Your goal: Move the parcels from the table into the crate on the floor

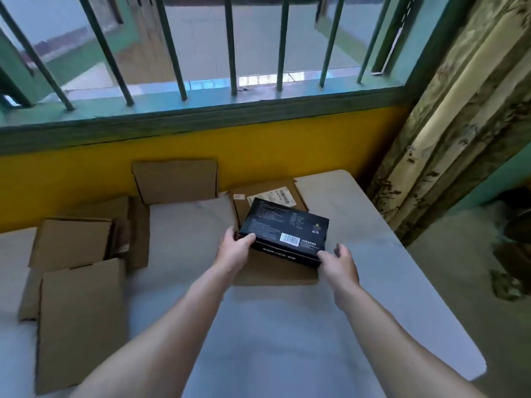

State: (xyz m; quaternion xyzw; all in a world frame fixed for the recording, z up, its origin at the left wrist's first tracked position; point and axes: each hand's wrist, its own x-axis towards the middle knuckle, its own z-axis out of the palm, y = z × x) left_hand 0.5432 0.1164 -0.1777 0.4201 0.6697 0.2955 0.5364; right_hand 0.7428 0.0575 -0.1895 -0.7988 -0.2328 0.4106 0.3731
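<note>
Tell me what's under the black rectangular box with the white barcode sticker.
A flat brown cardboard parcel lies beneath the black box; its white shipping label peeks out behind. The parcel's middle is covered, so anything there is hidden.

I see a green-barred window (201, 38) above a yellow wall (71, 179), with a patterned curtain (448, 124) (leafy print) hanging at right.

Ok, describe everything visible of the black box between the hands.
The black rectangular cardboard box is flat and closed, with white print and a barcode label on top, lettering along its near side. It lies skewed over a flat brown cardboard parcel on the pale table. The left hand grips its left end, thumb on top; the right hand touches its near right corner, fingers loose.
</note>
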